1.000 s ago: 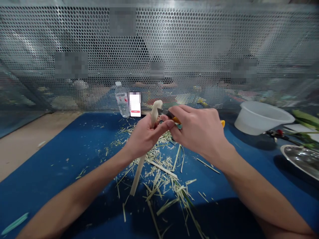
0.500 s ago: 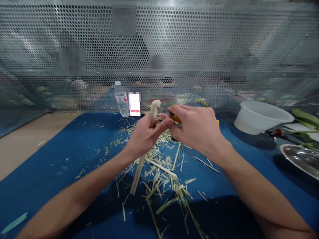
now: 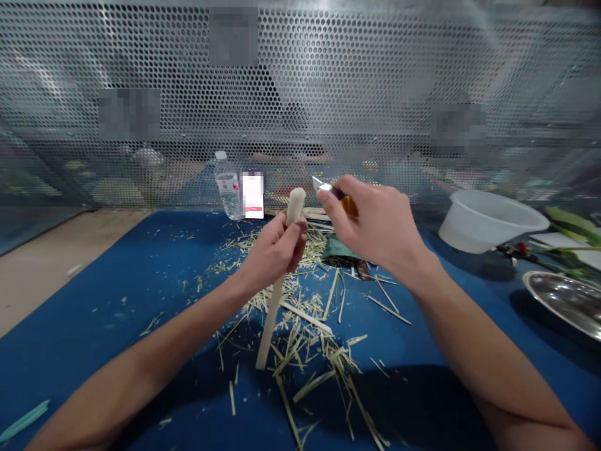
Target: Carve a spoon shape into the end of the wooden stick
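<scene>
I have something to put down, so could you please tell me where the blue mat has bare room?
The barest patch lies between the right forearm, white tub and metal bowl. Left of the left forearm, the mat is open apart from scattered flecks. Shavings crowd the middle below the left hand; leaves and bowl crowd the far right.

Your left hand point(image 3: 277, 247): right of the water bottle point(image 3: 228, 193) and nearer you, fingers curled tight, thumb alongside | your right hand point(image 3: 378, 213): farther right of the bottle, fingers bent, thumb forward, apart from your left | your forearms: bare, converging from either side of the bottle
</scene>
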Demonstrator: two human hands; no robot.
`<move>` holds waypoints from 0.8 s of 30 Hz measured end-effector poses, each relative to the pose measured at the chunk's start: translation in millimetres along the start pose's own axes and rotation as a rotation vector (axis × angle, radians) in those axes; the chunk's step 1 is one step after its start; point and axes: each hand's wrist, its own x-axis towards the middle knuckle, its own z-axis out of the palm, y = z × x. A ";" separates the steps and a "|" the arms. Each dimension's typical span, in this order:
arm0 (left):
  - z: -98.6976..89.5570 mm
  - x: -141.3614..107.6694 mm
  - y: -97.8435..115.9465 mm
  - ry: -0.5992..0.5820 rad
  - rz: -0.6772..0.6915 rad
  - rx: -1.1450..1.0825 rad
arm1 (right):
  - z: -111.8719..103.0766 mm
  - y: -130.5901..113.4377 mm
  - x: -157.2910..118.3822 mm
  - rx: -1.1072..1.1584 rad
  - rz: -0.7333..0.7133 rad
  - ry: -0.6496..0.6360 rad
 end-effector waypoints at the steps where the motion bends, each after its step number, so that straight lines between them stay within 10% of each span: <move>1: 0.5 0.0 1.7 -0.011 -0.018 -0.067 | -0.7 0.7 0.1 0.042 -0.020 -0.012; 24: 2.1 -1.1 7.1 -0.146 -0.081 -0.308 | 16.1 0.8 4.5 0.765 -0.083 -0.119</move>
